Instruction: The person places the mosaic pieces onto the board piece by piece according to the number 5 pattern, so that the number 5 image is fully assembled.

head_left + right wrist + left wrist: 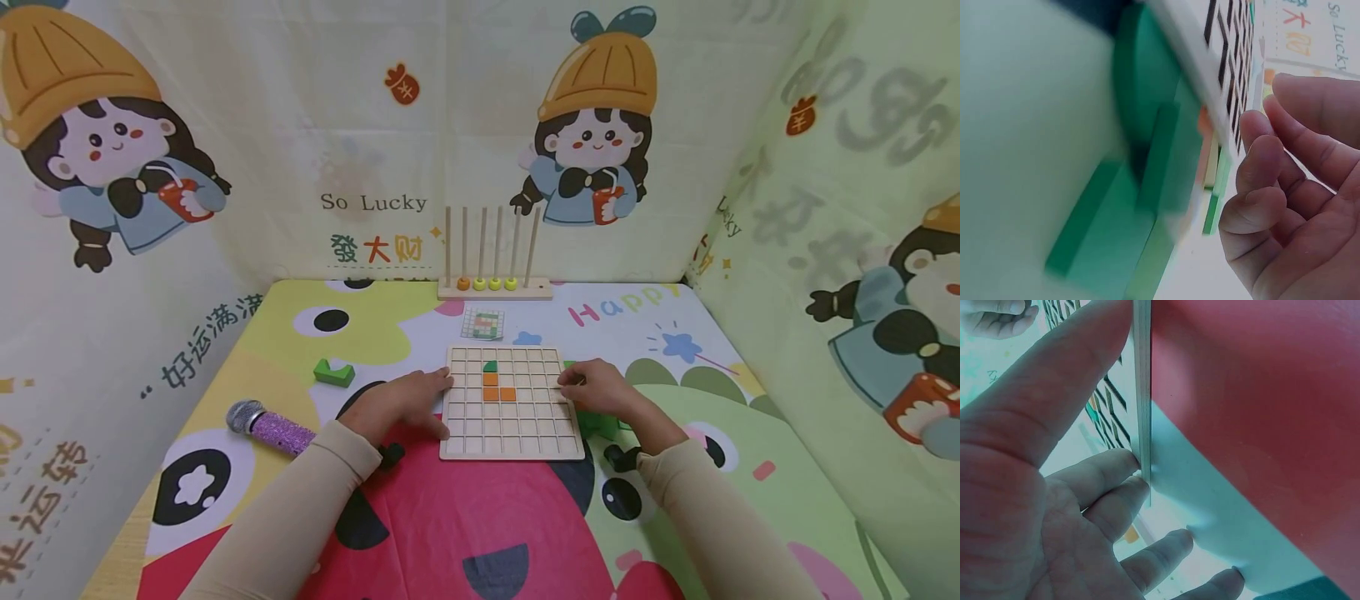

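Observation:
A wooden grid board (512,429) lies in front of me. Orange squares (499,394) and a green piece with a slanted edge (490,367) sit in its cells. My left hand (399,403) is at the board's left side, thumb and fingertips touching the edge, fingers spread. At the right edge is my right hand (603,390), its fingers (1260,164) bent inward. I cannot tell whether something small is between its fingertips. Green blocks (1107,231) lie beside the board below this hand, partly hidden by it in the head view.
Behind the board lie a small pattern card (483,323) and a peg stand (495,292) with several beads. Left of the board are a green notched block (333,372) and a purple glittery microphone (277,429), partly behind the left arm. Printed cloth walls surround the table.

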A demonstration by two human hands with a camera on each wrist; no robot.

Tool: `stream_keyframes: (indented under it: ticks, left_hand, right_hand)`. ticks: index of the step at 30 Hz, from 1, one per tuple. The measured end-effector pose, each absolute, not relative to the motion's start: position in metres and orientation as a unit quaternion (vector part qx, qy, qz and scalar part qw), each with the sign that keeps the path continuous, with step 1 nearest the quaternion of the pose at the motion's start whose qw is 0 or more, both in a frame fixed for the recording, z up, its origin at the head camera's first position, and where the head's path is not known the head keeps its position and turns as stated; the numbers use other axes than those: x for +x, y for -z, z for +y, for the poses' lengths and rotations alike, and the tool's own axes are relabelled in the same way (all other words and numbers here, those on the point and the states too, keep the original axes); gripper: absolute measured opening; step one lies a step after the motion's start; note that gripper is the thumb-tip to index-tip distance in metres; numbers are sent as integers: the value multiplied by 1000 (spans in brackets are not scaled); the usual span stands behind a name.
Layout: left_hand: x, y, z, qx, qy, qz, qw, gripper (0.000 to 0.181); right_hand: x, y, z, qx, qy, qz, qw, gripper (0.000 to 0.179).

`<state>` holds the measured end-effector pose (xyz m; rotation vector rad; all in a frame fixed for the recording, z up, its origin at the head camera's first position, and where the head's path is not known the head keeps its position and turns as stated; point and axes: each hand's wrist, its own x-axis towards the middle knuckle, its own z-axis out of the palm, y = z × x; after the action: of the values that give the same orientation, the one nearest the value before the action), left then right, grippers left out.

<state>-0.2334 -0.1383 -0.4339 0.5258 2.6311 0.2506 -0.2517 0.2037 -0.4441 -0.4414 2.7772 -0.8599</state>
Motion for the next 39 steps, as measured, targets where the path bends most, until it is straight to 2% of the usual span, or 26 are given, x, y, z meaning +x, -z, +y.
stream_keyframes:
  ticks: [6, 13, 30, 39]
  left_hand:
    - [-232, 434, -139, 190, -93, 952, 221, 96]
    - [-232, 432, -139, 189, -96, 952, 220, 96]
    - [-232, 432, -139, 180, -95, 953, 225, 101]
    - [-233, 432, -139, 178, -95, 953, 227, 101]
  right_hand:
    - [-246, 442, 219, -142, 269, 947, 106, 23]
    - [-241, 443, 229, -153, 252, 949, 114, 14]
    - [-244, 448, 231, -182, 212, 954, 113, 23]
    - [-245, 448, 229, -189, 205, 954, 106, 18]
